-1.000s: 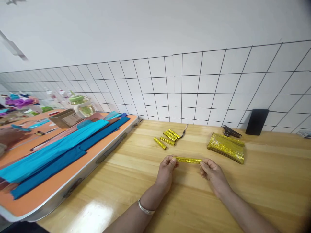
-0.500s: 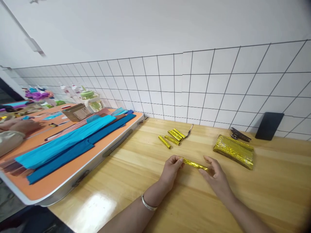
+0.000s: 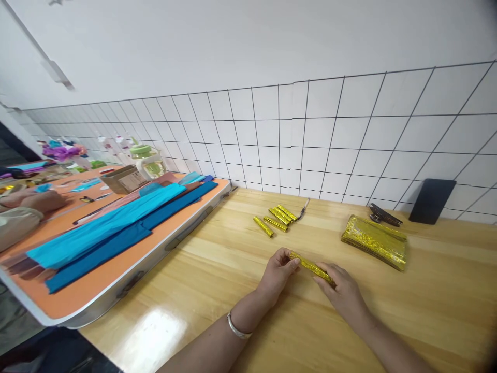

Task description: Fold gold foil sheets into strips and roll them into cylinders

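Observation:
A thin gold foil roll is stretched between my two hands above the wooden table. My left hand pinches its left end between thumb and fingers. At its right end, my right hand has thumb and fingers closed round the foil. Beyond my hands several similar gold rolls lie side by side, with one roll a little apart on their left. A stack of flat gold foil sheets rests to the right.
A dark hair clip lies behind the stack, and a black phone leans on the tiled wall. Left, an orange table bears blue folded cloth, a cardboard box and a green-lidded jug. Another person's arm shows far left.
The fingers of my right hand have closed on the right end of the gold roll. That end has dipped slightly, and my left hand has shifted a little right.

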`<state>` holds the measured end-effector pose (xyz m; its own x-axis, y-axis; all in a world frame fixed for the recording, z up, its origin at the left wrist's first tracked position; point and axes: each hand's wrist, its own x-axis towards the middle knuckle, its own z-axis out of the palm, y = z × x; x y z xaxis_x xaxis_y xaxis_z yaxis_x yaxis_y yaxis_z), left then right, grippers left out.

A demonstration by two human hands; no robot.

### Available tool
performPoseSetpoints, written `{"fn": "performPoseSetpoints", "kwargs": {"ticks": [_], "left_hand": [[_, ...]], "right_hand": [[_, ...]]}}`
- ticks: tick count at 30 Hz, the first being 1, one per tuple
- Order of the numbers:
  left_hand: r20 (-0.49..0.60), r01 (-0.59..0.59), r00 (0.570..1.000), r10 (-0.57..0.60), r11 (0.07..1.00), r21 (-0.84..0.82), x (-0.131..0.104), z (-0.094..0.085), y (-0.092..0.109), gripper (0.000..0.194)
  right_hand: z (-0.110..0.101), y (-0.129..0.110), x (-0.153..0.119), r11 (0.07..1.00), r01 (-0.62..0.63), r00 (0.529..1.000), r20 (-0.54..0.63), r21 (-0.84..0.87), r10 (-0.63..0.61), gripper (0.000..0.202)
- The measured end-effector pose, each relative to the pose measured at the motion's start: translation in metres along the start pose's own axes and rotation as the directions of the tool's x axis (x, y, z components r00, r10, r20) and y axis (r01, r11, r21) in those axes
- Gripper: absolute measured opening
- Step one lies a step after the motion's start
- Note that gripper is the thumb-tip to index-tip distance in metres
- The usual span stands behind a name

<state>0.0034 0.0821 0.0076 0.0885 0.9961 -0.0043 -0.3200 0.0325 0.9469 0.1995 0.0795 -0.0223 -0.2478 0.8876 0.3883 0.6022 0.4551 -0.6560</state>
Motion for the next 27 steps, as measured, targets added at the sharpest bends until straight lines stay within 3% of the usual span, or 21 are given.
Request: {"fn": "performPoseSetpoints", "kwargs": {"ticks": [11,17,22,27], "left_hand": [[0.009,0.025,1.0,-0.025,0.999,0.024,0.0,0.0,-0.001,0.024],[0.009,0.024,1.0,-0.024,1.0,0.004,0.001,0.0,-0.001,0.027],[-0.006,0.017,1.0,-0.017,0.998,-0.061,0.001,0.001,0.0,0.037],[0.065,0.056,0.997,-0.049,0.992,-0.112,-0.006,0.006,0.003,0.053]], "right_hand": [[0.003,0.008,-0.003,0.982,0.093,0.996,0.008,-0.162,-0.093,0.032],[0.002,0.006,-0.003,0.98,0.106,0.994,0.012,-0.168,-0.105,0.031],[0.002,0.002,-0.002,0.986,0.091,0.995,-0.015,-0.137,-0.094,0.029],[0.002,-0.005,-0.003,0.986,0.111,0.994,-0.008,-0.125,-0.113,0.029]]}}
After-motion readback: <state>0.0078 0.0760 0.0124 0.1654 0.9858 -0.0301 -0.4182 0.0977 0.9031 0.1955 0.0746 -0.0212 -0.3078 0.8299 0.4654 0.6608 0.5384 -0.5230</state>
